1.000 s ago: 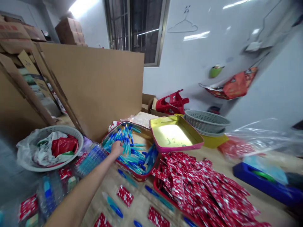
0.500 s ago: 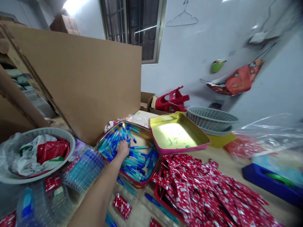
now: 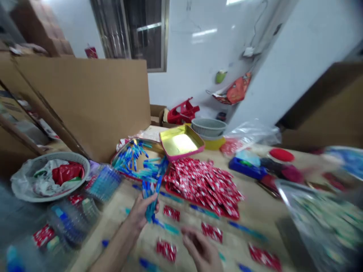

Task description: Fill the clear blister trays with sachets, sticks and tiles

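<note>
A bunch of blue pens (image 3: pixel 151 200) is gripped upright in my left hand (image 3: pixel 139 212), above the wooden table (image 3: pixel 119 211). My right hand (image 3: pixel 200 247) is over the table's near part, blurred, its fingers curled and partly apart; no object shows in it. Around both hands lie single pens and small red patterned packets (image 3: pixel 171 212). Behind my left hand, a tin (image 3: pixel 136 174) holds many loose blue pens. A heap of red packets (image 3: pixel 198 181) fills a red tray to the tin's right.
A gold-lined lid (image 3: pixel 181 141) sits behind the heap. At left are a grey basket (image 3: pixel 85 160) with wrappers and clear plastic packs of pens (image 3: pixel 104 183). On the right are a blue holder (image 3: pixel 245 169) and a metal tray (image 3: pixel 295 211). Tall cardboard (image 3: pixel 93 98) stands behind.
My left hand has come out of the tin toward me, with a bunch of pens in it. My right hand has come into view. The view has swung right.
</note>
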Motion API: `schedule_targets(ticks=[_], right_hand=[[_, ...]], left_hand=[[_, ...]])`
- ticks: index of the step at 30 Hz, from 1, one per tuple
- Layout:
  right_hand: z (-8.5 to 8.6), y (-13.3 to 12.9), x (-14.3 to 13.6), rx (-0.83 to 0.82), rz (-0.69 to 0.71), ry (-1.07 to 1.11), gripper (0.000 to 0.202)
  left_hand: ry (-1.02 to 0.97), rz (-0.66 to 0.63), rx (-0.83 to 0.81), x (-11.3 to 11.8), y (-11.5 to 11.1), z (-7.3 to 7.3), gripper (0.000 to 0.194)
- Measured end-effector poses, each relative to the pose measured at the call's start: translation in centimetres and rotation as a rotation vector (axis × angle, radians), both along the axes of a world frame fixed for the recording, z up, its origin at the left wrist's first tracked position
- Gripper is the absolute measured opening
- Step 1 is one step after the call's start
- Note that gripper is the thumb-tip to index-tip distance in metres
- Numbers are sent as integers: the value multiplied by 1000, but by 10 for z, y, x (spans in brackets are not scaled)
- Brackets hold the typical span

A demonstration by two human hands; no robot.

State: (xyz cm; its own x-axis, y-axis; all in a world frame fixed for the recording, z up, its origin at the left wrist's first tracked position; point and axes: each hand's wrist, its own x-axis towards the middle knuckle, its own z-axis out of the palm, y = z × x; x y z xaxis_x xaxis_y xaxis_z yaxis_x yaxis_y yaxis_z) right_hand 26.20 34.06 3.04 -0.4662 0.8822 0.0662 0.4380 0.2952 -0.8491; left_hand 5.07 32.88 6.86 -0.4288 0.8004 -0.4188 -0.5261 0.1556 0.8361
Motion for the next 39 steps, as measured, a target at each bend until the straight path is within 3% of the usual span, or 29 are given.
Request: schedule_targets(ticks=[3,6,11,14,17,22,25,29,35,39], right_hand=[[11,-29,-11,-332,-12,267,33],[4,-80,0,-602,-27,391,34],[-22,-179,40,-973,-145,431,36],[-28,-198,57,-917,-139,372,31],[-28,-176,66,-588,-62,177,22],[-26,-105,80,93,127,-364,22],[-33,-82,84,239,203,-516,24],[-32,-95,83,160,148,-400,21],[-8,-169,79,-489,87,129,14],[-11,-200,89,-692,-130,346,13]], left_hand=[[-22,21,-132,66,-64,-12,39],[-41,39,-322,115,-135,-33,39],[-65,18,-501,157,-240,-59,41],[-176,-8,-570,168,-273,-58,46],[-310,-3,-555,168,-278,-50,45],[-520,-55,-418,148,-248,-34,42],[-606,-35,-358,138,-228,-32,33],[-653,-25,-327,137,-216,-38,35],[-657,-79,-361,162,-216,-42,30],[-546,-203,-420,186,-222,-41,29]])
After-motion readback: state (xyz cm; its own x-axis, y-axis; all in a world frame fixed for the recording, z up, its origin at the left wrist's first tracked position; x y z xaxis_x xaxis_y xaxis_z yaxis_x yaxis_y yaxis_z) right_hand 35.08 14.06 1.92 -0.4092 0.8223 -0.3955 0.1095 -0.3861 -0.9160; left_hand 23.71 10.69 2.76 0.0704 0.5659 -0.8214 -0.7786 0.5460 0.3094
